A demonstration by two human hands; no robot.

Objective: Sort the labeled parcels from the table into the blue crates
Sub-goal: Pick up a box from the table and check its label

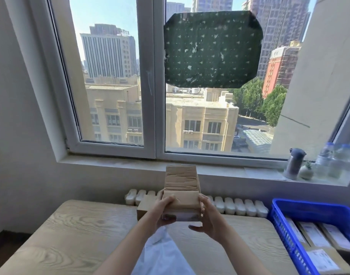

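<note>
1. Head view looks over a pale wood-grain surface (80,235) towards a large white-framed window (150,96).
2. A brown, creased cardboard parcel (181,187) is held up in the air above the far middle of the surface, in front of the windowsill (219,169).
3. The left hand (166,210) grips the parcel's left side, fingers curled round its edge.
4. The right hand (207,217) grips the right side, fingers wrapped on the cardboard and thumb reaching underneath.
5. A second plain brown cardboard box (145,207) lies on the surface just behind the left hand.
6. A blue plastic lattice crate (309,205) stands at the right edge, holding several flat cardboard parcels with white labels (317,234) lying side by side.
7. A white ribbed radiator (239,206) runs along the wall below the sill.
8. On the sill's right end stand a grey flask (294,163), a small round pale pot (306,171) and clear plastic bottles (337,161).
9. A dark green spotted sheet (211,48) covers part of the right pane.
10. Something white and crinkled (162,253) lies between the forearms; I cannot tell what it is.
</note>
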